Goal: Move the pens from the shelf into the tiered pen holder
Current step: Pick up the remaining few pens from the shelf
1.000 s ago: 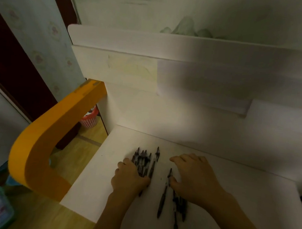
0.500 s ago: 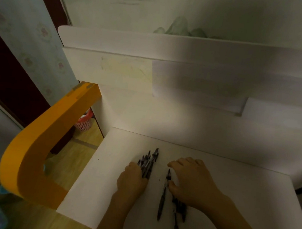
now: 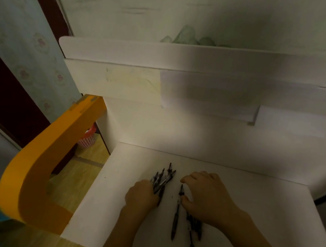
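1. A bundle of dark pens with pale bands (image 3: pixel 162 179) sits low in the frame, just left of centre, on the white shelf board (image 3: pixel 249 204); the tips fan up and to the right.
2. The left hand (image 3: pixel 141 196) has its fingers curled round the lower end of that bundle and grips it, so the pens jut out past the knuckles toward the upper right.
3. A single dark pen (image 3: pixel 176 214) lies nearly upright in the frame on the board, between the two hands and just right of the bundle.
4. The right hand (image 3: pixel 205 196) arches over this pen's upper end, thumb beside it and fingers bent down to the board; whether it pinches the pen or only touches it cannot be told.
5. More loose dark pens (image 3: pixel 194 229) lie under and below the right wrist, running toward the bottom edge.
6. A white upper shelf panel (image 3: pixel 183 56) crosses the middle of the frame above the board.
7. A curved orange wooden frame (image 3: pixel 38 160) bends down the left side.
8. A pink mesh basket (image 3: pixel 87 139) stands on the wooden floor behind the frame.
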### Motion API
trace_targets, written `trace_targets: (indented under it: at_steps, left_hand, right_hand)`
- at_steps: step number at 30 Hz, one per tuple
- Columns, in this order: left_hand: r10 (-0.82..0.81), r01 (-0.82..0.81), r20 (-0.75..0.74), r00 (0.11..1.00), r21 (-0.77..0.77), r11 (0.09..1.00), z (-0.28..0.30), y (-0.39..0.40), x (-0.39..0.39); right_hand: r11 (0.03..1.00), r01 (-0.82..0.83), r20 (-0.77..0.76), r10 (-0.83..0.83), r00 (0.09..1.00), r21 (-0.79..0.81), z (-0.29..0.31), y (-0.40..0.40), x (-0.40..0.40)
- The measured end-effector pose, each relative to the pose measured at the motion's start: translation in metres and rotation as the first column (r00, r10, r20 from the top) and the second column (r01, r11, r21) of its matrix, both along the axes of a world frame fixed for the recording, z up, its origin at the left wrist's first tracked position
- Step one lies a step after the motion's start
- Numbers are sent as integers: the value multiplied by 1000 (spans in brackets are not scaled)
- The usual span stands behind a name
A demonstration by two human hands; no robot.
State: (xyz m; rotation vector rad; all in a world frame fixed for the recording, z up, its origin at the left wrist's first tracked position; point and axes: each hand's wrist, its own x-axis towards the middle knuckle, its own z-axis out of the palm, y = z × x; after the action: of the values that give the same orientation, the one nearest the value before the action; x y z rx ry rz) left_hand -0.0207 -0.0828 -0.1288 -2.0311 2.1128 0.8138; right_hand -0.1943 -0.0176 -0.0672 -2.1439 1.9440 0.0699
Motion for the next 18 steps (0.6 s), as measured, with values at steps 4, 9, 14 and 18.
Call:
trace_targets:
  at_steps: [4, 9, 14, 18]
  left_hand:
    - [-6, 7, 40, 999, -10, 1000, 3, -1, 1]
    - [3, -3, 36, 999, -9, 1000, 3, -1, 6]
    - [23, -24, -69, 997, -9, 1000, 6, -1, 16]
    - [-10, -2, -165, 986, -73, 997, 18, -2, 17]
  right_hand:
    - [1000, 12, -4, -12, 1000, 2, 1, 3, 0]
    - [999, 36, -2, -36, 999, 4, 5, 6, -2]
    - [997, 80, 6, -80, 997, 1, 9, 10, -7]
    - [994, 111, 3, -111, 994, -16, 17, 12, -11]
